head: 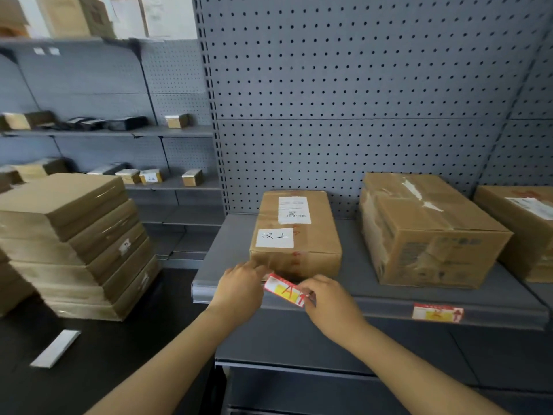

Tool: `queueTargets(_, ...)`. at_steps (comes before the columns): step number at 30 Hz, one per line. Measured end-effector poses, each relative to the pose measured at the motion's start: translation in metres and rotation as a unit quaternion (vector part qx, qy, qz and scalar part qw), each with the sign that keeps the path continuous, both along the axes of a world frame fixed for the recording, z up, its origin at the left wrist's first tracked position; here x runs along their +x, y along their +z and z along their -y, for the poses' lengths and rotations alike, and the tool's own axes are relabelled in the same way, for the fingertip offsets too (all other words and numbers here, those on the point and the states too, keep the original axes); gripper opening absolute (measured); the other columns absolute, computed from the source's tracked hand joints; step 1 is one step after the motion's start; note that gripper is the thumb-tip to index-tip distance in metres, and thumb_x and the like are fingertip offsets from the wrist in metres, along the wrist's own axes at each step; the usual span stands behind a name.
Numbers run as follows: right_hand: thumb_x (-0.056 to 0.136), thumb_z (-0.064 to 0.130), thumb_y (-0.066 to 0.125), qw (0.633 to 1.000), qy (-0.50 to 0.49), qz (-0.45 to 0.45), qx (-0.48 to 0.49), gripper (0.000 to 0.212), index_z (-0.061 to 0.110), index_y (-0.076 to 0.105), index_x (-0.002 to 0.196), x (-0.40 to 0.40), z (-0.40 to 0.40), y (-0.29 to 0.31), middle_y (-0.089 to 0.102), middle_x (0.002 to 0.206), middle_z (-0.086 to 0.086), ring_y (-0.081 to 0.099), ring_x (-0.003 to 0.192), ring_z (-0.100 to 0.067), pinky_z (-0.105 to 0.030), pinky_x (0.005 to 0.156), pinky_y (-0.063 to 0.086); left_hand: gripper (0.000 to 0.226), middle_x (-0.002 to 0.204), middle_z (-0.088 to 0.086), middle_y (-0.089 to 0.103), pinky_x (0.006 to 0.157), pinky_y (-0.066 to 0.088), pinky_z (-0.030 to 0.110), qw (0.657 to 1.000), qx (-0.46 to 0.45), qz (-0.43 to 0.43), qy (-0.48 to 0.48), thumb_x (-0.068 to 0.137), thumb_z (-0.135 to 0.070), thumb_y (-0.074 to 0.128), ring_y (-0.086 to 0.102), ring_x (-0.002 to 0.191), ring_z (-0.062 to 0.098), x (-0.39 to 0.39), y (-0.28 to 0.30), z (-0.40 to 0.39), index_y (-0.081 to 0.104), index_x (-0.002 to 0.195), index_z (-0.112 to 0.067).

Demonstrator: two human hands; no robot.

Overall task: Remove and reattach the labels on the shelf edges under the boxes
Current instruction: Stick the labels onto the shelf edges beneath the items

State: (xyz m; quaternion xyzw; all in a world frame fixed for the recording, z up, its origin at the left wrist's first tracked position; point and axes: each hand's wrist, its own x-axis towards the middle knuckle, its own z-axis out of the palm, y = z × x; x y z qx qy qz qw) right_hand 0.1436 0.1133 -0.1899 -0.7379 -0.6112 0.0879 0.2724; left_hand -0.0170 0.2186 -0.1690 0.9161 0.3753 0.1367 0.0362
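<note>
Label | L hand + R hand pinch it | grey shelf, pegboard

Hands: two are seen, left hand and right hand.
Labels: two are counted, held label at 6 o'clock and fixed label at 4 o'clock.
Boxes on the near shelf: three are counted, small box, middle box, edge box.
Flat stacked cartons at 9 o'clock: about five are counted.
</note>
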Motion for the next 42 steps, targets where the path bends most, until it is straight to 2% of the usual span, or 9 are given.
queueTargets(4,0.089,0.021,0.061,0.999,-0.037,0.005,-0.006,0.021,0.024,0.063,0.110,-0.010,-0.007,-0.006,0.061,0.112,0.003,0.061,0.098,-0.019,-0.039,0.081,0.054,0.030,0.114,0.000,0.064,0.083,0.053,0.031,1.000,0.001,0.029,-0.012,0.091,-0.009,0.049,0.063,0.095,0.020,0.003,0.000,-0.003,0.055,0.117,-0.023)
queueTargets(7,0.089,0.022,0.062,0.998,-0.061,0.005,-0.002,0.020,0.025,0.061,0.109,-0.013,-0.010,-0.008,0.061,0.112,0.005,0.061,0.097,-0.017,-0.038,0.080,0.055,0.027,0.112,0.000,0.066,0.082,0.054,0.030,0.999,0.002,0.027,-0.031,0.093,-0.010,0.050,0.064,0.094,0.020,0.006,0.002,-0.003,0.060,0.116,-0.021)
queueTargets(13,0.087,0.027,0.063,0.995,-0.087,0.039,0.004,0.007,0.026,0.061,0.094,-0.015,-0.016,-0.006,0.059,0.103,0.006,0.062,0.087,-0.018,-0.039,0.072,0.056,0.021,0.100,0.000,0.068,0.074,0.055,0.028,1.000,-0.002,0.021,-0.021,0.094,-0.010,0.048,0.064,0.083,0.019,0.010,-0.001,-0.006,0.062,0.104,-0.022)
queueTargets(19,0.091,0.024,0.058,0.992,-0.069,0.099,0.020,0.005,0.023,0.061,0.094,-0.013,-0.019,-0.004,0.058,0.103,0.004,0.061,0.081,-0.019,-0.030,0.062,0.048,0.016,0.095,-0.002,0.068,0.071,0.056,0.027,0.998,-0.017,0.055,-0.020,0.097,-0.016,0.046,0.063,0.078,0.016,0.010,-0.008,-0.003,0.061,0.100,-0.021)
queueTargets(23,0.091,0.028,0.058,0.990,-0.062,0.121,0.025,0.012,0.023,0.061,0.101,-0.014,-0.017,-0.007,0.060,0.106,0.005,0.060,0.089,-0.013,-0.026,0.067,0.050,0.017,0.095,0.002,0.069,0.073,0.056,0.031,0.995,-0.052,0.082,-0.021,0.096,-0.012,0.048,0.064,0.079,0.020,0.011,-0.009,-0.004,0.063,0.099,-0.018)
queueTargets(26,0.092,0.030,0.056,0.989,-0.060,0.135,0.027,0.013,0.023,0.061,0.103,-0.011,-0.015,-0.007,0.062,0.106,0.006,0.060,0.093,-0.012,-0.028,0.073,0.053,0.018,0.095,0.003,0.069,0.074,0.056,0.033,0.993,-0.072,0.090,-0.020,0.095,-0.008,0.049,0.064,0.081,0.021,0.013,-0.010,-0.006,0.065,0.097,-0.016)
queueTargets(29,0.093,0.028,0.054,0.986,-0.049,0.161,0.022,0.013,0.022,0.062,0.103,-0.008,-0.013,-0.008,0.064,0.105,0.004,0.059,0.094,-0.014,-0.027,0.072,0.049,0.018,0.096,0.003,0.069,0.076,0.057,0.034,0.992,-0.075,0.096,-0.027,0.094,-0.007,0.050,0.064,0.081,0.021,0.015,-0.011,-0.007,0.067,0.096,-0.015)
queueTargets(37,0.095,0.018,0.049,0.976,-0.023,0.216,-0.006,0.018,0.022,0.061,0.107,-0.006,-0.009,-0.010,0.062,0.108,0.002,0.057,0.098,-0.017,-0.029,0.078,0.047,0.012,0.111,-0.001,0.058,0.066,0.051,0.023,0.995,-0.026,0.097,-0.011,0.095,-0.018,0.053,0.060,0.082,0.015,0.009,-0.031,-0.001,0.064,0.096,-0.019)
queueTargets(42,0.094,0.015,0.048,0.972,-0.020,0.234,-0.015,0.019,0.020,0.061,0.107,-0.007,-0.007,-0.012,0.062,0.108,0.001,0.055,0.100,-0.020,-0.031,0.081,0.046,0.008,0.104,0.000,0.062,0.059,0.040,0.018,0.995,-0.006,0.100,-0.017,0.091,-0.016,0.060,0.059,0.075,0.015,0.005,-0.042,0.005,0.068,0.088,-0.017)
